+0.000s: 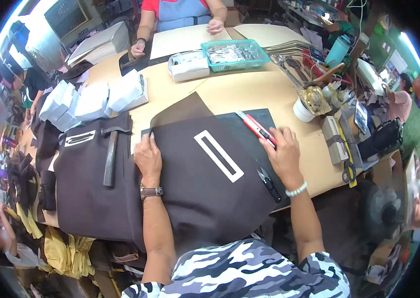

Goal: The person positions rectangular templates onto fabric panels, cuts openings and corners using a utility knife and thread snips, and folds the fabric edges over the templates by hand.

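Note:
My left hand (148, 155) lies at the left edge of a dark brown fabric piece (185, 184), its fingers pressed together on the edge. A white rectangular frame (219, 156) rests on that fabric. My right hand (283, 151) is closed around the lower end of a red utility knife (256, 127), which points up and left over a dark green mat (257, 117). Black thread snips (268, 184) lie below my right hand. Left of my left hand, a hammer (110, 159) lies on another stack of dark fabric (83, 184).
Across the table (249, 89) a person (182, 15) works near a teal basket (235, 55) and a white box (188, 66). White paper packets (92, 101) stand at the left. A white cup (303, 110), scissors (351, 171) and a long box (335, 140) are at the right.

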Demonstrator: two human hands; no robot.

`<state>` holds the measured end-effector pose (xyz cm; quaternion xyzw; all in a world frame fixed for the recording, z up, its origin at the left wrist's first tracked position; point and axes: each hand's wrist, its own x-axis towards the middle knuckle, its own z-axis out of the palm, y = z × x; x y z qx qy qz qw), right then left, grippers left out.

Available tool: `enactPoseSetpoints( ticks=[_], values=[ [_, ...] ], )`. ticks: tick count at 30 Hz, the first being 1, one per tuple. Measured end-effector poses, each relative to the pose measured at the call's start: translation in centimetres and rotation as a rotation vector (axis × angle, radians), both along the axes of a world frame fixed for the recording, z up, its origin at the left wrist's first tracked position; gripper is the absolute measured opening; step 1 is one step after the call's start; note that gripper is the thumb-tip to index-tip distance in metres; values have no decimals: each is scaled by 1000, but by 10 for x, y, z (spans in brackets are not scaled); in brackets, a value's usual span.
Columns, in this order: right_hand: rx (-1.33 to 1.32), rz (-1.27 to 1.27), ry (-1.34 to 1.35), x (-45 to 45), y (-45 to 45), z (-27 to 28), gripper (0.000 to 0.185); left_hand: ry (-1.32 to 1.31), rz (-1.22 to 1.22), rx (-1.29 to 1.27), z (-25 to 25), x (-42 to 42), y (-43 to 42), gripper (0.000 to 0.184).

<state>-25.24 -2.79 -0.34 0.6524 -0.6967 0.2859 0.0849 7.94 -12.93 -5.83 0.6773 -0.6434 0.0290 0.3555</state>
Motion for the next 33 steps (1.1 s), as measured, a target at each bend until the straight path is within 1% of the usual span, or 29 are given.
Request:
enactPoseSetpoints(
  ticks=[1, 2, 3, 4, 5, 8, 9, 12, 13, 16, 17, 18, 19, 20, 21, 22, 23, 24, 25, 26, 28, 29, 32, 33],
  values=[
    [104, -16, -103, 5, 19, 13, 35, 135, -4, 128, 15, -7, 5, 30],
    [268, -31, -146, 10, 39, 29, 37, 271, -8, 257, 27, -12, 8, 32],
    [434, -47, -189, 14, 58, 36, 39, 356, -80, 296, 33, -14, 11, 34],
    [440, -30, -197, 15, 74, 30, 39, 443, -153, 335, 36, -16, 13, 37],
    [435, -21, -270, 15, 85, 18, 36, 532, -225, 374, 39, -19, 15, 39],
    [445, -51, -459, 15, 93, 4, 27, 388, -454, 622, 42, -21, 27, 48],
    [452, -68, -516, 15, 94, 3, 23, 401, -462, 706, 50, -23, 29, 41],
    [172, -82, -462, 8, 87, -7, 14, 771, -491, 591, 18, -20, 19, 31],
    [23, -59, -356, 5, 81, -3, 8, 800, -488, 591, 26, -23, 21, 31],
    [43, -116, -607, 13, 62, 22, 13, 1283, -355, 764, 40, -41, 33, 38],
    [-5, -2, -808, 21, 54, 24, 16, 1314, -334, 763, 36, -44, 35, 52],
    [-54, 114, -1009, 35, 48, 25, 19, 1332, -332, 814, 35, -47, 36, 55],
    [-4, 222, -1175, 52, 44, 29, 26, 1347, -333, 862, 36, -51, 37, 58],
    [161, 359, -1299, 62, 41, 28, 28, 1362, -337, 912, 38, -56, 38, 62],
    [297, 367, -1340, 72, 38, 15, 30, 1288, -445, 926, 60, -62, 49, 71],
    [408, 376, -1474, 82, 39, 2, 31, 1246, -494, 899, 61, -65, 53, 64],
    [466, 374, -1525, 88, 39, -11, 32, 1200, -498, 874, 61, -68, 57, 61],
    [488, 309, -1614, 94, 43, -19, 32, 1155, -499, 851, 60, -70, 60, 58],
    [463, 294, -1629, 96, 48, -20, 33, 1085, -488, 807, 43, -71, 57, 45],
    [438, 275, -1646, 97, 51, -21, 34, 1041, -489, 834, 38, -69, 57, 43],
    [422, 308, -1600, 95, 53, -24, 34, 949, -496, 895, 51, -71, 61, 38],
    [410, 327, -1576, 93, 54, -25, 35, 973, -478, 863, 50, -74, 63, 30],
    [386, 278, -1529, 95, 61, -14, 34, 1142, -571, 829, 48, -76, 68, 28],
    [406, 275, -1525, 96, 63, -10, 32, 1227, -567, 802, 50, -78, 71, 28]
  ],
)
